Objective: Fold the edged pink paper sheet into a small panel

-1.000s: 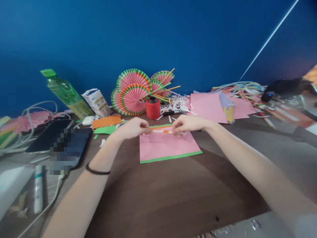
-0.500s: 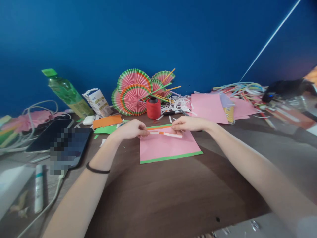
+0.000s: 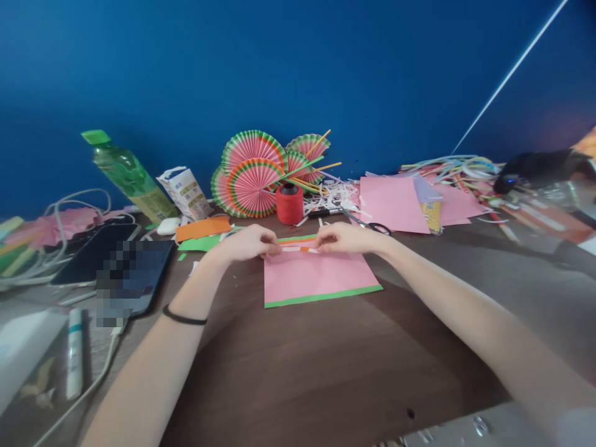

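Observation:
A pink paper sheet (image 3: 316,272) lies on the table, with a green band along its near edge and green and orange bands at the far edge. Just inside that far edge runs a thin white-and-orange strip (image 3: 305,249). My left hand (image 3: 250,241) pinches its left end between thumb and fingers. Over the right part of the strip, my right hand (image 3: 343,238) has thumb and fingertips closed on it. Fingers cover both ends of the strip, and whether it touches the sheet all along I cannot tell.
Behind the sheet stand a red thread spool (image 3: 289,205) and pleated paper fans (image 3: 255,186). Scissors (image 3: 379,228) lie by my right wrist, near pink sheets (image 3: 395,202). Leftward are orange paper (image 3: 202,228), a milk carton (image 3: 186,192), a green bottle (image 3: 133,177) and a tablet (image 3: 153,267).
My right hand has shifted slightly left along the strip, and its loose white end no longer shows. The scissors behind that hand have come into view. My left hand stays about where it was.

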Available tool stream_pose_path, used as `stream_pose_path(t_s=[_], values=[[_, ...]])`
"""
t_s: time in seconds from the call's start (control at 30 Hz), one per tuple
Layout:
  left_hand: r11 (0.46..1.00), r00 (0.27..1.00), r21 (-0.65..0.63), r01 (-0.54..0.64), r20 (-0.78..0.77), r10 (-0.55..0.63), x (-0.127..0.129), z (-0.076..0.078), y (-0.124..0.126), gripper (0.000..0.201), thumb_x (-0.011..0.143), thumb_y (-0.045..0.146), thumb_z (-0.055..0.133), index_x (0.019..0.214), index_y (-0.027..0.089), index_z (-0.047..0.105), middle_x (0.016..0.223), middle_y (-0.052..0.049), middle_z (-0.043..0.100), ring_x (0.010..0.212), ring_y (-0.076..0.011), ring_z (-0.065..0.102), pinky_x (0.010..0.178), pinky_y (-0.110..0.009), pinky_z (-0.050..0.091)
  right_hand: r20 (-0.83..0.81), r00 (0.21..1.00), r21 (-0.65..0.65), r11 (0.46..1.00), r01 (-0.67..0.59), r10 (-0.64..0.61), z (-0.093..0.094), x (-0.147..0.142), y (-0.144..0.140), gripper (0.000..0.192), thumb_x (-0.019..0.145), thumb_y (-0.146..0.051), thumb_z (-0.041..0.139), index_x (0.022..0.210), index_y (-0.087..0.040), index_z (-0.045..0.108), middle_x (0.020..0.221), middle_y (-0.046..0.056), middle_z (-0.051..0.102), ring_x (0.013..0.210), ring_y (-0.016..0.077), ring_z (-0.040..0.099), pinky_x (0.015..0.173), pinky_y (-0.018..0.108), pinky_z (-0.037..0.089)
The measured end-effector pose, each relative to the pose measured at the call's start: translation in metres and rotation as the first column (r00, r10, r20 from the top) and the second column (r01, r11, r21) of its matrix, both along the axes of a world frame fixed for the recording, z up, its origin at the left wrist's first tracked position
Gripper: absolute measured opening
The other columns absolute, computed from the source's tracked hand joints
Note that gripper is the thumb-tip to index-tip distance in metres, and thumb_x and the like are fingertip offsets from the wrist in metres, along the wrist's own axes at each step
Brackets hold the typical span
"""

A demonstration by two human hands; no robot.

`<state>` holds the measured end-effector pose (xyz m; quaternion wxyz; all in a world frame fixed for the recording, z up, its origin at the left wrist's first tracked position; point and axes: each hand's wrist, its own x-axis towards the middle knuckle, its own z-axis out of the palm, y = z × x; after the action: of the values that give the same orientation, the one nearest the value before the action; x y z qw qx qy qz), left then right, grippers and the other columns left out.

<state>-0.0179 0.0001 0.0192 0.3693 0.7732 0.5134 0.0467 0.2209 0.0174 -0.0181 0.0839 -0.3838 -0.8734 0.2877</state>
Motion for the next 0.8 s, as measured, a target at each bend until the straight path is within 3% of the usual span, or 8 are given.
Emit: stream_pose_path(t_s=[0.2, 0.43, 0.63, 0.7, 0.8], values=[[0.999, 0.999, -0.009, 0.035, -0.017, -0.035, -0.003, -0.003, 0.003, 0.023, 0.067, 0.038, 0.057, 0.064, 0.016, 0.061, 0.062, 0.001, 0.061, 0.060, -0.0109, 0.054, 0.057, -0.020, 0.040, 0.094, 0.995, 0.044, 0.999, 0.011, -0.015, -0.002, -0.002, 0.000, 0.019, 0.078, -0.025, 0.046, 0.079, -0.015, 0.062, 0.082, 0.005, 0.063, 0.073, 0.0153, 0.053, 0.062, 0.024, 0.035], [0.987, 0.997, -0.144, 0.073, 0.010, -0.073, 0.000, -0.013, 0.003, 0.024, 0.066, 0.040, 0.057, 0.066, 0.016, 0.061, 0.062, 0.000, 0.063, 0.056, -0.0114, 0.055, 0.054, -0.020, 0.042, 0.174, 0.984, 0.009, 1.000, 0.024, -0.025, -0.004, -0.004, 0.000, 0.021, 0.077, -0.025, 0.044, 0.074, -0.015, 0.062, 0.073, 0.003, 0.060, 0.065, 0.0131, 0.050, 0.057, 0.023, 0.031], [0.987, 0.990, -0.153, 0.046, -0.123, -0.066, 0.001, -0.018, 0.005, 0.027, 0.068, 0.041, 0.052, 0.064, 0.016, 0.061, 0.060, -0.002, 0.063, 0.052, -0.0113, 0.054, 0.050, -0.020, 0.039, 0.227, 0.970, 0.030, 0.996, 0.084, -0.089, -0.005, -0.002, -0.001, 0.021, 0.072, -0.027, 0.045, 0.059, -0.015, 0.055, 0.056, -0.001, 0.048, 0.054, 0.0099, 0.041, 0.051, 0.023, 0.026], [0.994, 0.976, -0.098, 0.045, -0.209, -0.065, -0.003, -0.015, 0.006, 0.026, 0.068, 0.039, 0.050, 0.064, 0.017, 0.061, 0.062, -0.002, 0.064, 0.054, -0.0117, 0.054, 0.049, -0.020, 0.037, 0.241, 0.964, 0.039, 0.993, 0.109, -0.115, -0.004, 0.000, -0.001, 0.018, 0.070, -0.028, 0.048, 0.058, -0.016, 0.055, 0.056, -0.001, 0.050, 0.055, 0.0104, 0.043, 0.051, 0.023, 0.027], [0.993, 0.946, 0.117, -0.001, -0.323, 0.038, -0.012, -0.007, 0.007, 0.023, 0.068, 0.036, 0.048, 0.066, 0.018, 0.062, 0.066, -0.001, 0.064, 0.058, -0.0124, 0.054, 0.051, -0.021, 0.035, 0.254, 0.955, 0.029, 0.988, 0.153, -0.155, -0.003, 0.004, 0.001, 0.017, 0.068, -0.030, 0.050, 0.061, -0.017, 0.057, 0.061, -0.001, 0.056, 0.059, 0.0118, 0.048, 0.051, 0.023, 0.029]])
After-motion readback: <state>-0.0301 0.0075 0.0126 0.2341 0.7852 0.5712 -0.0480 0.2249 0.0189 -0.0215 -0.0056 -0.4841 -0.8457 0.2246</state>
